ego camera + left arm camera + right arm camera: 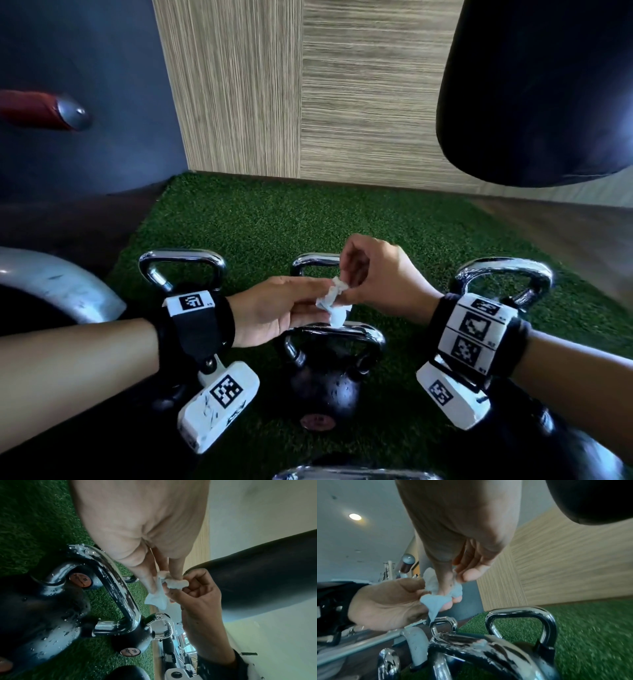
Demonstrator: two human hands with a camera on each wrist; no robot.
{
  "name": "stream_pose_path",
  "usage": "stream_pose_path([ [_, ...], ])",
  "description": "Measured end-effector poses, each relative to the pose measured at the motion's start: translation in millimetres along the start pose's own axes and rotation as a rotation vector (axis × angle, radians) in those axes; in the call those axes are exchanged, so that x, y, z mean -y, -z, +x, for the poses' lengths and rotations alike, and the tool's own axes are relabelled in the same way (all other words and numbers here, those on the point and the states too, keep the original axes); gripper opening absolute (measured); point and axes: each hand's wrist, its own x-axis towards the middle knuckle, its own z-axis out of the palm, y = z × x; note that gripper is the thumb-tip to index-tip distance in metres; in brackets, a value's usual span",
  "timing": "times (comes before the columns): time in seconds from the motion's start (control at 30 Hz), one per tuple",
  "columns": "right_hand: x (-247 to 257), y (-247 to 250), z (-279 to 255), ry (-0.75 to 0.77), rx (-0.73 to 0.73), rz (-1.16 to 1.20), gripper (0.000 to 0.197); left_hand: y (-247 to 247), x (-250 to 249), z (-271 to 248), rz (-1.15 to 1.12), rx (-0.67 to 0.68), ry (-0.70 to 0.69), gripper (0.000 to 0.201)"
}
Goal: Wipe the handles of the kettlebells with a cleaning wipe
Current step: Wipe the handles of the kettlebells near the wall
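A crumpled white wipe (334, 303) hangs between my two hands, just above the chrome handle (342, 330) of the nearest black kettlebell (325, 387). My left hand (320, 301) lies palm up and pinches the wipe (157, 599) between thumb and fingers. My right hand (346, 291) comes from above and pinches its upper part (433, 601) with thumb and fingertips. Water drops cover the kettlebell and its handle (120, 585). More kettlebell handles stand at back left (181, 263), back middle (313, 262) and right (503, 274).
The kettlebells stand on green turf (274, 219) before a wood-panelled wall (342, 102). A black punching bag (534, 89) hangs at upper right. A grey curved metal part (61, 284) and a red padded bar (34, 109) are on the left. Another chrome handle (342, 474) shows at the bottom edge.
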Motion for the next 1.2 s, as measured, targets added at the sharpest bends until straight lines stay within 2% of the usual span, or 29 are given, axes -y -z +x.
stream_pose_path([
  [0.07, -5.4, 3.9, -1.3, -0.114, 0.133, 0.207, 0.056, 0.3, 4.3, 1.7, 0.020, -0.041, -0.042, 0.042],
  [0.13, -20.2, 8.4, -1.7, -0.208, 0.187, 0.330, 0.059, 4.1, 9.4, 1.8, 0.148, -0.100, -0.163, 0.037],
  [0.2, -44.9, 10.9, -2.4, -0.271, 0.124, 0.260, 0.053, 13.8, 14.5, 0.1, 0.548, -0.143, -0.424, 0.032],
  [0.27, -76.6, 10.5, -8.8, -0.363, 0.097, 0.111, 0.045, 24.1, 19.6, -1.2, 1.001, -0.093, -0.717, 0.027],
  [0.33, -101.6, 2.5, -22.8, -0.504, 0.257, 0.069, 0.040, 28.3, 22.7, 0.4, 1.275, -0.014, -0.863, 0.019],
  [0.4, -116.1, -16.8, -41.4, -0.597, 0.431, 0.101, 0.039, 24.5, 21.5, 1.8, 1.404, -0.012, -0.850, 0.013],
  [0.43, -120.2, -29.0, -50.7, -0.613, 0.456, 0.138, 0.037, 20.8, 20.4, 2.8, 1.453, -0.020, -0.830, 0.016],
  [0.5, -126.9, -53.4, -64.9, -0.627, 0.406, 0.253, 0.047, 13.6, 20.4, 6.8, 1.557, -0.018, -0.778, 0.026],
  [0.57, -134.8, -72.3, -72.3, -0.617, 0.282, 0.330, 0.065, 7.1, 23.6, 7.1, 1.626, 0.023, -0.770, 0.029],
  [0.63, -147.4, -83.3, -74.1, -0.580, 0.177, 0.352, 0.079, 7.0, 27.2, 4.9, 1.640, 0.066, -0.780, 0.025],
  [0.7, -155.6, -89.3, -74.8, -0.553, 0.147, 0.358, 0.081, 15.4, 27.4, 1.6, 1.640, 0.065, -0.774, 0.019],
  [0.77, -156.8, -90.9, -74.5, -0.543, 0.154, 0.376, 0.081, 32.1, 23.2, 0.2, 1.519, -0.022, -0.740, 0.011],
  [0.83, -155.0, -90.1, -74.3, -0.534, 0.165, 0.382, 0.081, 43.8, 19.8, -4.8, 1.411, -0.083, -0.732, 0.020],
  [0.9, -153.6, -88.3, -74.4, -0.519, 0.171, 0.373, 0.080, 42.1, 21.2, -12.4, 1.526, -0.022, -0.761, 0.029],
  [0.97, -154.1, -86.6, -73.3, -0.509, 0.184, 0.363, 0.079, 40.2, 29.6, -18.2, 1.578, 0.006, -0.785, 0.022],
  [1.0, -154.5, -86.3, -72.7, -0.508, 0.189, 0.357, 0.078, 43.3, 34.0, -19.0, 1.486, -0.052, -0.759, 0.017],
  [1.03, -155.9, -86.8, -72.5, -0.507, 0.191, 0.353, 0.078, 50.8, 39.2, -17.5, 1.349, -0.169, -0.718, 0.014],
  [1.1, -158.8, -88.5, -72.5, -0.501, 0.189, 0.352, 0.078, 67.5, 48.3, -13.2, 1.129, -0.382, -0.565, 0.014],
  [1.2, -159.8, -90.2, -74.5, -0.505, 0.175, 0.383, 0.078, 73.4, 60.2, -12.5, 0.849, -0.432, -0.437, 0.012],
])
